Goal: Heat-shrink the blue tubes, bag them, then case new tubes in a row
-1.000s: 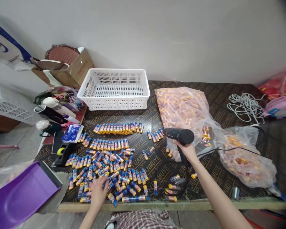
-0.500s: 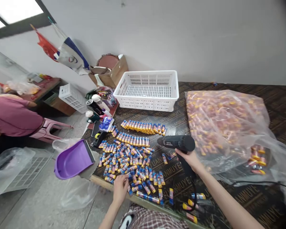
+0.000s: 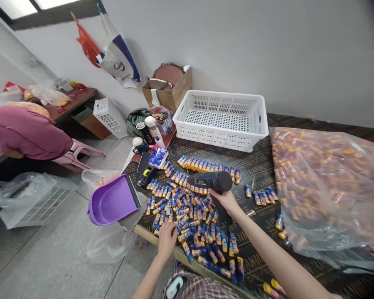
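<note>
My right hand (image 3: 226,202) is wrapped round the handle of a black heat gun (image 3: 210,180), whose barrel points left over the tabletop. Below it spreads a loose heap of small tubes (image 3: 198,207) with blue and yellow ends and printed labels. My left hand (image 3: 167,238) rests at the near edge of this heap, fingers curled in among the tubes; what lies between the fingertips is hidden. Behind the heap, more tubes (image 3: 202,165) stand side by side in a row. To the right of the heat gun lies a short row of tubes (image 3: 264,196).
A white plastic crate (image 3: 221,141) sits at the back. On the right is a large clear bag (image 3: 327,178) full of tubes. A tape dispenser (image 3: 148,177), phone (image 3: 143,162) and bottles (image 3: 146,133) are at left. A purple dustpan (image 3: 112,201) is beside the table; a person (image 3: 31,133) sits beyond.
The view has swung right-to-left, so everything sits further right. The heat gun has moved left, from beside the heap to over the tubes. My left hand stays at the heap's near edge.
</note>
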Tool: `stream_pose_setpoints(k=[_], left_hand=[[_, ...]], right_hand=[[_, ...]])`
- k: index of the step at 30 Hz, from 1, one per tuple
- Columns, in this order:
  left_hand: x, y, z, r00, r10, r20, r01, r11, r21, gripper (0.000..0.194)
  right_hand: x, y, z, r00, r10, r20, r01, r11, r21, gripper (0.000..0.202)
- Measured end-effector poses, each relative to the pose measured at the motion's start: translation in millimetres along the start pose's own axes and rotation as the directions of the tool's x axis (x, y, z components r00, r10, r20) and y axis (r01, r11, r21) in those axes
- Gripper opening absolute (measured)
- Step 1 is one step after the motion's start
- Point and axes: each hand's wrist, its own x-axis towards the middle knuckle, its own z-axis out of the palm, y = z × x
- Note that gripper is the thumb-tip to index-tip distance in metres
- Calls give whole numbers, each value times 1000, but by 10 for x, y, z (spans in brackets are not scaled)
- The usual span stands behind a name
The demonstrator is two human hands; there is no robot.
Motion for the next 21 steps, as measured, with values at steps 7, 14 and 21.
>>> stream_pose_setpoints(k=[7, 14, 21], left_hand=[[571, -21, -75, 987, 158, -15, -157, 986, 47, 20], [1764, 916, 678, 859, 460, 226, -498, 854, 153, 34], [1886, 1328, 1021, 815, 438, 378, -529, 830, 179, 30]], right_hand=[[-181, -162, -302, 987, 156, -48, -159, 986, -55, 49], [-848, -129, -1300, 788, 396, -471, -420, 906, 57, 36], [-1115, -117, -1513, 717, 455, -528, -442, 882, 160, 37]])
